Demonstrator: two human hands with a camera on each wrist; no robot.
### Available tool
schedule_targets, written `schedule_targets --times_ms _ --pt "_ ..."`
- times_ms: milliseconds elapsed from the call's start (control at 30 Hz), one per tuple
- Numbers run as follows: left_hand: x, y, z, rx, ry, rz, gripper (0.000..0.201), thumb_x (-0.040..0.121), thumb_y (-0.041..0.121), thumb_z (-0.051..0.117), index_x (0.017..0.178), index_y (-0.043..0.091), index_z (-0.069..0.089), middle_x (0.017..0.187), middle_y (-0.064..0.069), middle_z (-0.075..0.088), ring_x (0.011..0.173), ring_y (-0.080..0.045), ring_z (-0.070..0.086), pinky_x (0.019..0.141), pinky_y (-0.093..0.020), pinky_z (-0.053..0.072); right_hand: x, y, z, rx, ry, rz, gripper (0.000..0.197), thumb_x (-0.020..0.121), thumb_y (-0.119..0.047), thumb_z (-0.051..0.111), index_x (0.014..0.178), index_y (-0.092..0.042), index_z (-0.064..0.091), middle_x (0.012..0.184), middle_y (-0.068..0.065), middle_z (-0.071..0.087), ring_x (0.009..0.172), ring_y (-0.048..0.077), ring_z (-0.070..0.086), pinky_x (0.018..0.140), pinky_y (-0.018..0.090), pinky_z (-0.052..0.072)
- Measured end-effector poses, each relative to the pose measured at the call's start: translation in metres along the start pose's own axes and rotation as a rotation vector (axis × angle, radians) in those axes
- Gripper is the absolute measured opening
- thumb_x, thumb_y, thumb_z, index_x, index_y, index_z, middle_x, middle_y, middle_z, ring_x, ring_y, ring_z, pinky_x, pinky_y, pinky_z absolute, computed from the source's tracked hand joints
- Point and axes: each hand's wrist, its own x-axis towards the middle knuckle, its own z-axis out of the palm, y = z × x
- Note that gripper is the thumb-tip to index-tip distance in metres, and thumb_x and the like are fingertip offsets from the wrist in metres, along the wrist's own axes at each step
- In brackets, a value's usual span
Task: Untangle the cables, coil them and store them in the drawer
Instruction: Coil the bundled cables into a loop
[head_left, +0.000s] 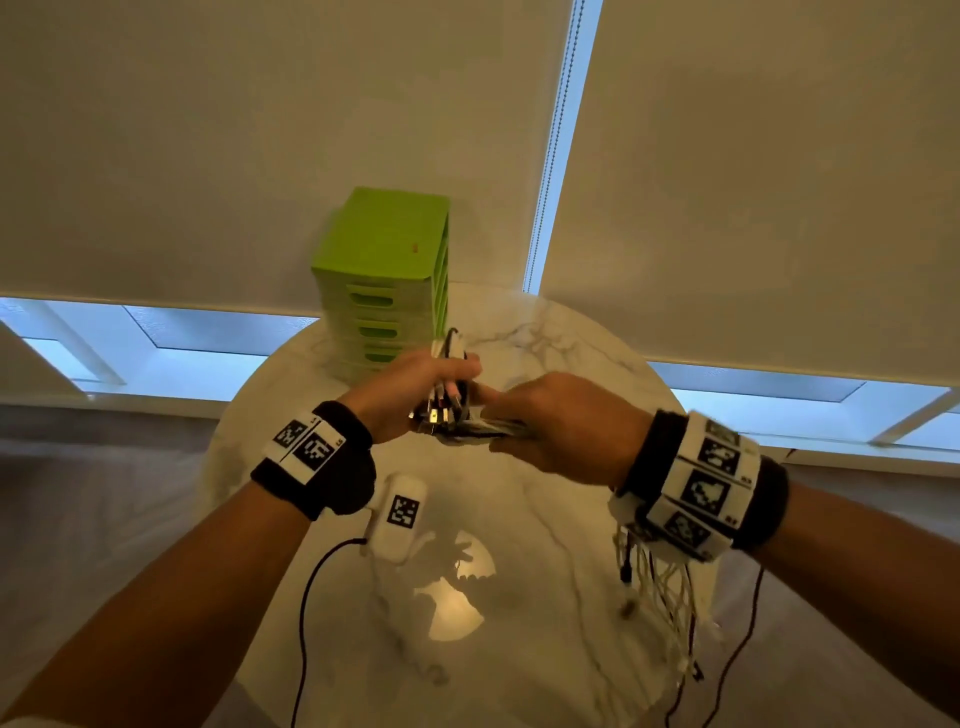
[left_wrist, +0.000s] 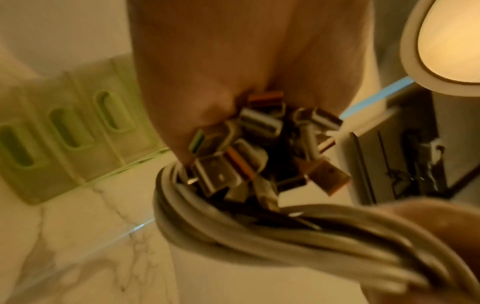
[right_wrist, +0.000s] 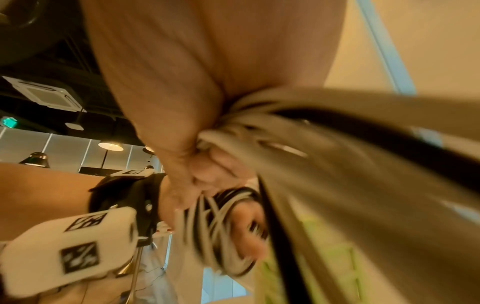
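Above the middle of the table my left hand (head_left: 415, 387) grips a bundle of white and black cables (head_left: 451, 402); their metal USB plugs (left_wrist: 249, 148) stick out below the fist. Strands of the bundle wrap around that hand (right_wrist: 221, 230). My right hand (head_left: 556, 423) grips the same cables (right_wrist: 259, 127) just to the right, and their loose ends (head_left: 665, 597) hang down past my right wrist. The green drawer unit (head_left: 387, 280) stands behind my hands with all its drawers (left_wrist: 70, 131) closed.
The round white marble table (head_left: 545, 597) carries a small white tagged device (head_left: 400, 514) with a black lead running off the front edge. Closed roller blinds and window strips lie behind. The floor lies around the table.
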Motion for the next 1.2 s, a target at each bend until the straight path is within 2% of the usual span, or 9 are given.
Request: schedule_targets --times_ms 133,267,433,567,700,833,967,1067,1200 --pt "-0.011 0.004 0.006 0.133 -0.180 -0.041 0.029 0.084 0.033 0.058 0.076 0.005 0.064 0.056 -0.003 0.060 0.059 -0.025 0.056 0.058 -0.030 0.041 0.016 0.007 -0.024 0.154 0.011 -0.040 0.023 0.075 -0.031 0.079 0.095 -0.025 0.070 0.085 -0.007 0.071 0.075 0.012 0.064 0.067 0.036 0.051" --pt "-0.022 -0.002 0.013 -0.258 -0.368 -0.102 0.036 0.091 0.030 0.046 0.091 -0.001 0.065 0.043 0.000 0.056 0.061 -0.022 0.066 0.093 -0.046 0.050 0.022 0.013 -0.031 0.461 -0.006 0.047 0.025 0.072 -0.017 0.081 0.091 -0.020 0.065 0.078 0.001 0.066 0.066 0.020 0.063 0.065 0.043 0.054" --pt "-0.027 -0.008 0.017 -0.292 -0.629 -0.004 0.055 0.090 0.058 0.043 0.089 0.011 0.072 0.062 -0.002 0.068 0.064 -0.015 0.067 0.093 -0.036 0.051 0.026 0.016 -0.029 0.593 0.029 0.159 0.041 0.060 -0.011 0.088 0.077 -0.008 0.051 0.062 -0.010 0.049 0.050 0.001 0.045 0.051 0.015 0.039" --pt "-0.022 -0.013 0.017 -0.297 -0.790 -0.016 0.034 0.092 0.043 0.054 0.102 0.015 0.070 0.078 0.000 0.071 0.076 -0.014 0.067 0.098 -0.033 0.047 0.030 0.020 -0.028 0.593 -0.036 0.211 0.041 0.058 -0.016 0.089 0.072 0.003 0.056 0.053 -0.013 0.047 0.047 0.000 0.045 0.048 0.011 0.035" --pt "-0.018 -0.019 0.021 -0.395 -0.770 -0.087 0.038 0.081 0.022 0.063 0.109 -0.003 0.065 0.063 -0.003 0.065 0.064 -0.017 0.063 0.092 -0.032 0.048 0.029 0.028 -0.022 0.665 -0.040 0.205 0.018 0.067 -0.013 0.083 0.080 -0.010 0.071 0.067 -0.008 0.062 0.059 -0.004 0.055 0.060 0.010 0.043" --pt "-0.025 -0.020 0.026 -0.618 -0.638 -0.041 0.036 0.085 0.014 0.048 0.111 -0.009 0.058 0.068 -0.009 0.067 0.072 -0.024 0.064 0.101 -0.035 0.042 0.023 0.037 -0.002 0.800 0.201 0.169 0.014 0.090 -0.007 0.060 0.099 -0.014 0.067 0.086 -0.012 0.067 0.079 -0.006 0.061 0.077 0.012 0.046" --pt "-0.026 -0.017 0.034 -0.643 -0.605 0.038 0.031 0.084 0.014 0.048 0.105 -0.007 0.058 0.068 -0.010 0.067 0.072 -0.024 0.064 0.101 -0.036 0.042 0.019 0.023 0.021 0.924 0.315 0.247 0.028 0.101 -0.019 0.040 0.079 -0.019 0.058 0.066 -0.016 0.062 0.064 -0.005 0.056 0.066 0.012 0.043" --pt "-0.022 -0.016 0.039 -0.626 -0.664 0.092 0.025 0.083 0.015 0.051 0.099 -0.002 0.060 0.067 -0.005 0.067 0.071 -0.021 0.064 0.100 -0.034 0.042 0.020 0.015 0.022 1.035 0.419 0.359 0.041 0.094 -0.045 0.042 0.068 -0.016 0.056 0.055 -0.007 0.058 0.052 0.003 0.054 0.053 0.015 0.044" --pt "-0.010 -0.015 0.036 -0.492 -0.753 0.076 0.020 0.078 0.018 0.061 0.093 0.005 0.064 0.065 -0.002 0.065 0.072 -0.018 0.063 0.097 -0.033 0.045 0.020 0.015 0.018 0.953 0.427 0.433 0.061 0.096 -0.051 0.041 0.066 -0.001 0.058 0.052 0.007 0.057 0.047 0.013 0.055 0.050 0.019 0.043"
